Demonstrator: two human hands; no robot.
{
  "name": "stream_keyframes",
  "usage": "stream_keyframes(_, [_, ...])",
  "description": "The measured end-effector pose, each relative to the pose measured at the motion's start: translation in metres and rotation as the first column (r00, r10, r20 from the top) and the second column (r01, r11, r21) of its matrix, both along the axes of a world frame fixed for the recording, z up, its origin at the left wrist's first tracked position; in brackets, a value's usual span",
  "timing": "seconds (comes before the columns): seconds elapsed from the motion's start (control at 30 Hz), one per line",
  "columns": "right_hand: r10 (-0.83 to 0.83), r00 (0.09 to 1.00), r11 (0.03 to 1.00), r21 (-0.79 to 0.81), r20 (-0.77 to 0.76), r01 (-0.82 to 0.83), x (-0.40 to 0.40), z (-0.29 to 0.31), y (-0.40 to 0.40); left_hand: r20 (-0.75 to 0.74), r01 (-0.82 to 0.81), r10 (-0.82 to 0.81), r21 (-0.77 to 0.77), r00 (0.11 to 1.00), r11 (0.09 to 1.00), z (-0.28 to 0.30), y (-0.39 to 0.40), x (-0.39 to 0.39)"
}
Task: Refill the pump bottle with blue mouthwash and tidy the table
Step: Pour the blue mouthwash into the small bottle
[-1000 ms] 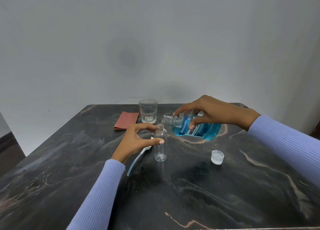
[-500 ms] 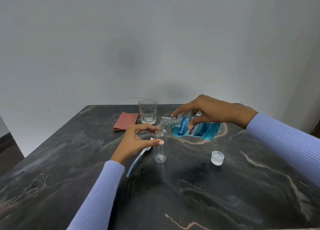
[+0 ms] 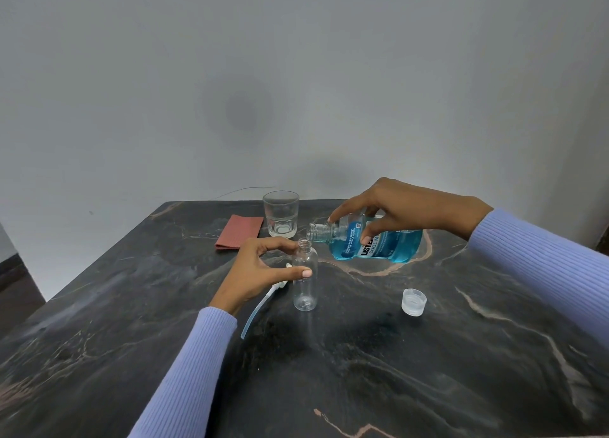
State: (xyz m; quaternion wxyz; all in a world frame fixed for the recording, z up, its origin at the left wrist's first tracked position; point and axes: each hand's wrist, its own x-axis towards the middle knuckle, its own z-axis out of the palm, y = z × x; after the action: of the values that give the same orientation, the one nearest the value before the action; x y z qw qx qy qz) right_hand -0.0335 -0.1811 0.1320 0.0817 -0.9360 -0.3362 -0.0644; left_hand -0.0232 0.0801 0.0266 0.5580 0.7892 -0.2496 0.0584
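Note:
A small clear pump bottle (image 3: 305, 283) stands upright and uncapped at the middle of the dark marble table (image 3: 362, 371), with nothing visible inside it. My left hand (image 3: 260, 269) grips it with thumb and fingers. My right hand (image 3: 402, 210) holds the blue mouthwash bottle (image 3: 379, 245) tipped nearly on its side, its open neck right above and beside the small bottle's mouth. No stream of liquid shows. The pump head with its long tube (image 3: 260, 309) lies on the table behind my left hand, partly hidden.
A clear plastic cap (image 3: 414, 302) sits on the table right of the small bottle. A drinking glass (image 3: 281, 214) and a folded reddish cloth (image 3: 239, 231) are at the far edge. A grey wall rises behind the table.
My right hand has brought the mouthwash bottle's neck slightly left and closer to the small bottle's mouth. My left hand and the small bottle stay in place.

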Motion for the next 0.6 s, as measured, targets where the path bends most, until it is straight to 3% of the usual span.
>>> stream_keyframes(0.6, [-0.03, 0.999, 0.998, -0.059, -0.029, 0.028, -0.01, 0.011, 0.008, 0.024, 0.024, -0.023, -0.012, 0.999, 1.0, -0.002, -0.001, 0.002])
